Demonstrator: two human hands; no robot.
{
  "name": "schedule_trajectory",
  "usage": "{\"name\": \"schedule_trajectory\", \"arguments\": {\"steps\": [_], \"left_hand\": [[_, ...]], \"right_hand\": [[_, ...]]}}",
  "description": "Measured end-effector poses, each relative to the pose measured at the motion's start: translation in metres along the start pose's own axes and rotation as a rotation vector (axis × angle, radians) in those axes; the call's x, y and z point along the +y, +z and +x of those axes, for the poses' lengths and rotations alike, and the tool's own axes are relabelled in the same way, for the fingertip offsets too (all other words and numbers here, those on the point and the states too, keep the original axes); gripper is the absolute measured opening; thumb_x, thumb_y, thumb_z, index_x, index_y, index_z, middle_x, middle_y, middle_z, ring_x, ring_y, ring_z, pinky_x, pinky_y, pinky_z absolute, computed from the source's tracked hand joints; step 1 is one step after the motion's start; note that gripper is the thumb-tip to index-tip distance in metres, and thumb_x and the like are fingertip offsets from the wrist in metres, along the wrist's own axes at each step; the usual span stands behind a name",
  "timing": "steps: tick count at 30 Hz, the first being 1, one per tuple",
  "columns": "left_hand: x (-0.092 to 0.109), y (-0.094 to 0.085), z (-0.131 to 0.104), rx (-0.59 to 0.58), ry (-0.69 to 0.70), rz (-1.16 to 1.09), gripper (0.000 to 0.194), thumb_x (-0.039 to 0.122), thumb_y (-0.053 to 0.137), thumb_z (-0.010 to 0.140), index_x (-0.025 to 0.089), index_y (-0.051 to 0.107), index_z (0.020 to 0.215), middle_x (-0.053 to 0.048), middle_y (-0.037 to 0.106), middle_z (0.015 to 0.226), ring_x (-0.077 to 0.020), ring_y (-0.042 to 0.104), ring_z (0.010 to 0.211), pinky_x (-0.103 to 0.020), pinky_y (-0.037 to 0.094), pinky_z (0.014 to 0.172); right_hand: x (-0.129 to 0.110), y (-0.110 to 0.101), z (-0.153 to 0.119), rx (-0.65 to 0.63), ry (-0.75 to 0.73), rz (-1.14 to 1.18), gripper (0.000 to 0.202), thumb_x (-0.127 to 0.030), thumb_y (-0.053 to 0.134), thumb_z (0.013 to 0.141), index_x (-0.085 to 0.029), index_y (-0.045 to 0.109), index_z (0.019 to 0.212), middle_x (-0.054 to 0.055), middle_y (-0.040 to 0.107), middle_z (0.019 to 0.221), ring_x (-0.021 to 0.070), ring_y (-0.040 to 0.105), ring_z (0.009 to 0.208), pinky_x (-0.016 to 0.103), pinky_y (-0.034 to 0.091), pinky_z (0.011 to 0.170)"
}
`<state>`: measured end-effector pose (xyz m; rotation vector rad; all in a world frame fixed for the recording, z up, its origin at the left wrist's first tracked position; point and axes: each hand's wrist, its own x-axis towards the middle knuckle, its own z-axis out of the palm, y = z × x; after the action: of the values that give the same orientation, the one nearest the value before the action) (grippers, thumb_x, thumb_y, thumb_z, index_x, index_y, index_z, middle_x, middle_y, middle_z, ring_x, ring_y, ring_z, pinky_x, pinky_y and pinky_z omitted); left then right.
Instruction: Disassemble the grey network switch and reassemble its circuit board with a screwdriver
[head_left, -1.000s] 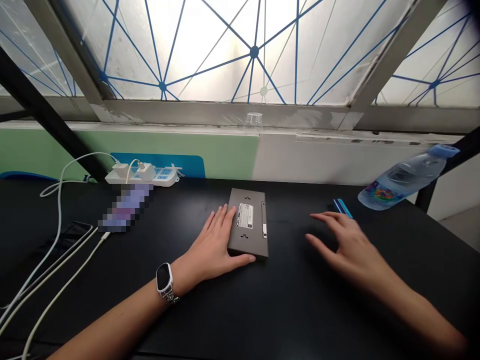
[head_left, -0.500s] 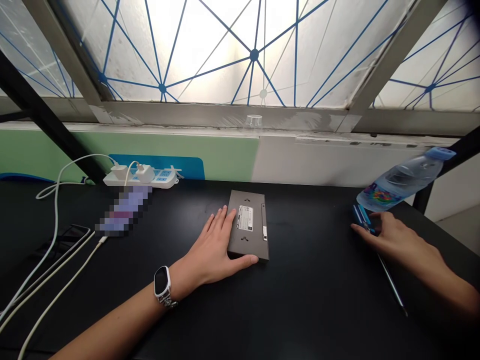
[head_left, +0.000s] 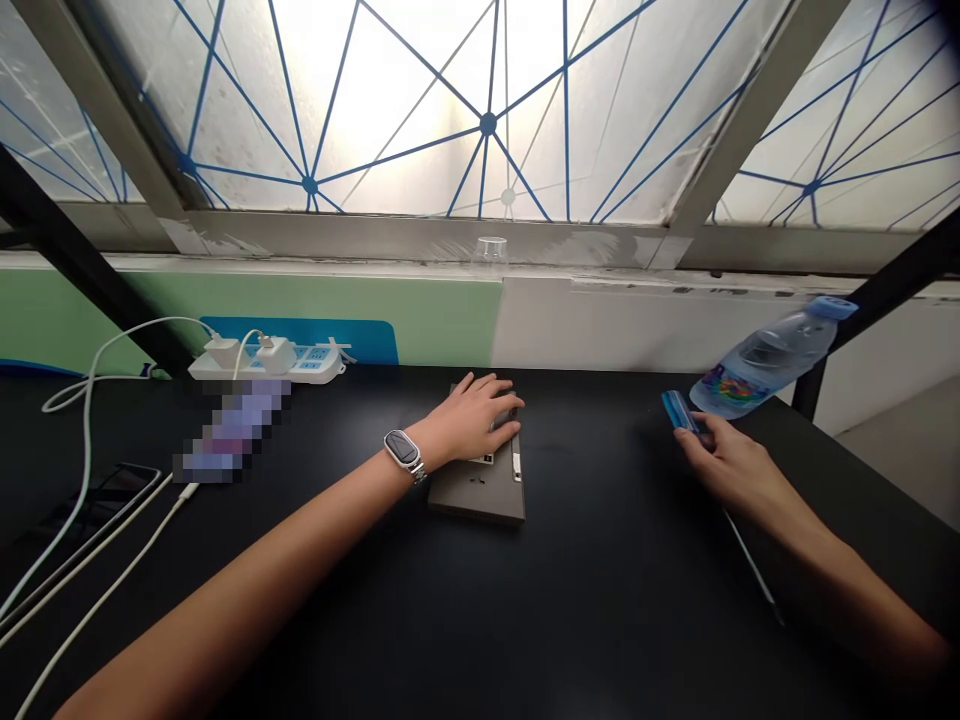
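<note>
Lying palm-down across the far part of a flat, dark grey, rectangular device [head_left: 476, 498], the left hand [head_left: 476, 418] has its fingers spread and clenches nothing; the device rests on the black tabletop [head_left: 585, 620], near the middle, its near end uncovered and a white label partly hidden under the hand; a watch with a dark face and silver metal band [head_left: 405, 450] sits on the left wrist. Off to the right — well apart from the device — the right hand [head_left: 727, 458] grasps a slim screwdriver-like tool with a blue handle [head_left: 678, 411] between thumb and fingers; its thin metal shaft [head_left: 754, 568] emerges below the hand and slants towards the near right, though whether the tip touches the tabletop I cannot tell. Just beyond the right hand is a clear plastic bottle with a blue cap and a colourful label [head_left: 769, 360]; at the far left lies a white power strip with plugs in it [head_left: 319, 365]; in front of that is a pixelated, purplish oblong object [head_left: 236, 430], a white cable [head_left: 120, 580] running from its near end.
</note>
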<state>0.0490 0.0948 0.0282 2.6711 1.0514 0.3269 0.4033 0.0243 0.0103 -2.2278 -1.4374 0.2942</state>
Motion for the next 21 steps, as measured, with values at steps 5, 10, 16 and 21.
{"name": "schedule_trajectory", "arguments": {"steps": [5,10,16,21], "left_hand": [[-0.006,0.010,-0.008,0.131,-0.041,-0.008,0.039,0.043,0.044,0.105,0.025,0.066,0.132,-0.012,0.059,0.140,-0.0319,0.058,0.126,-0.057,0.038,0.114],[-0.009,0.008,-0.035,0.193,-0.107,-0.037,0.037,0.035,0.044,0.103,0.026,0.068,0.129,-0.011,0.061,0.139,-0.0316,0.057,0.126,-0.056,0.038,0.111],[-0.013,0.011,-0.040,0.218,-0.124,-0.044,0.043,0.021,0.037,0.102,0.026,0.068,0.132,-0.009,0.060,0.145,-0.0290,0.054,0.134,-0.052,0.036,0.116],[-0.014,0.012,-0.039,0.203,-0.125,-0.050,0.048,0.013,0.035,0.099,0.027,0.068,0.132,-0.008,0.058,0.148,-0.0280,0.051,0.137,-0.051,0.036,0.117]], "right_hand": [[-0.063,-0.004,-0.026,-0.319,-0.064,0.820,0.039,-0.056,0.071,0.084,-0.026,0.056,0.104,-0.010,0.033,0.059,0.0084,0.031,0.041,0.021,0.023,0.039],[-0.155,-0.001,-0.029,-0.421,-0.276,1.023,0.046,-0.050,0.078,0.084,-0.023,0.055,0.113,-0.007,0.051,0.065,0.0065,0.036,0.038,0.021,0.030,0.032],[-0.227,0.017,-0.015,-0.297,-0.640,0.956,0.058,-0.056,0.074,0.087,-0.027,0.043,0.126,-0.004,0.059,0.077,0.0121,0.055,0.042,0.030,0.053,0.041],[-0.231,0.026,-0.014,-0.127,-0.732,0.853,0.056,-0.060,0.065,0.093,-0.034,0.037,0.134,0.003,0.065,0.099,0.0156,0.059,0.052,0.037,0.056,0.050]]}}
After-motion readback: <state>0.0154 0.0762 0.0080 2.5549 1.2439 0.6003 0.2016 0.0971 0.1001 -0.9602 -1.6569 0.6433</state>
